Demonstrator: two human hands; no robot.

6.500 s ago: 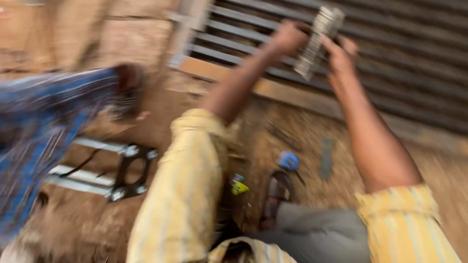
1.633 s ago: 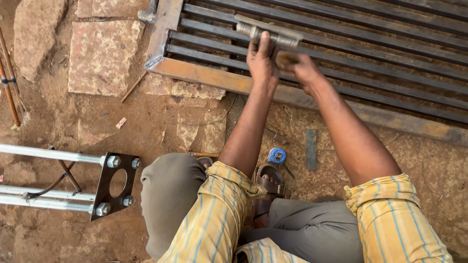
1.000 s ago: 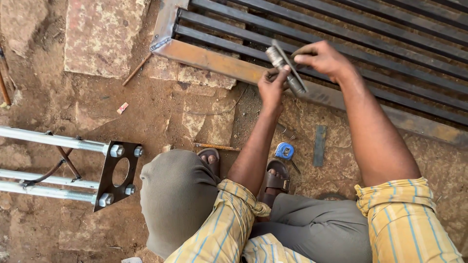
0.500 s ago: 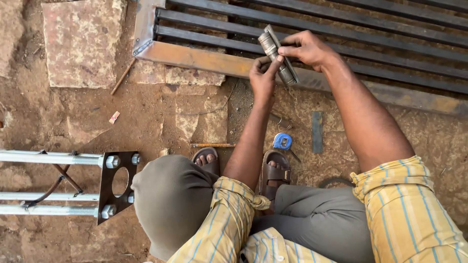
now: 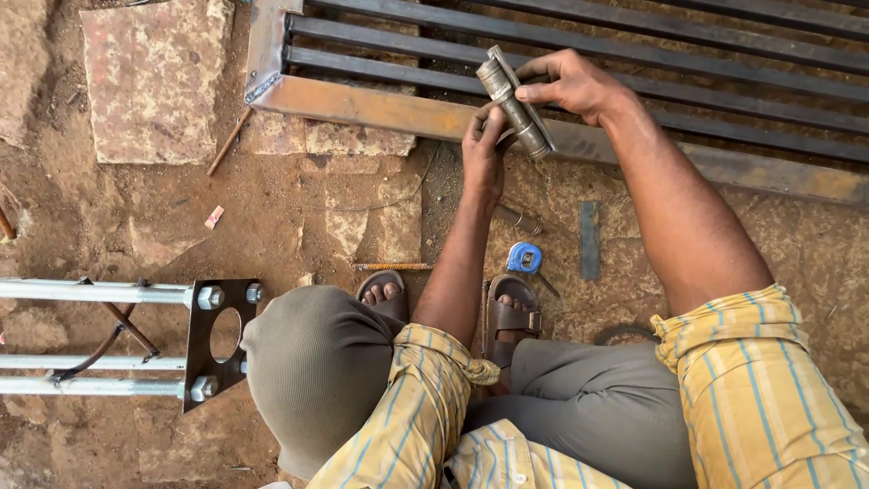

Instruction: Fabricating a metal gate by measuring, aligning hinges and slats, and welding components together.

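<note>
The metal grate (image 5: pixel 579 63) runs past the top and right edges; beside it, the hinge piece's (image 5: pixel 514 101) lower end hides behind fingers (image 5: pixel 482 136).

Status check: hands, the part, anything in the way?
Both hands, left hand and right hand, grip metal hinge piece above steel gate frame. Tape measure lies underneath.

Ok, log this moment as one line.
left hand: grips metal hinge piece | right hand: pinches same piece | below: steel gate frame | ground: tape measure
</note>
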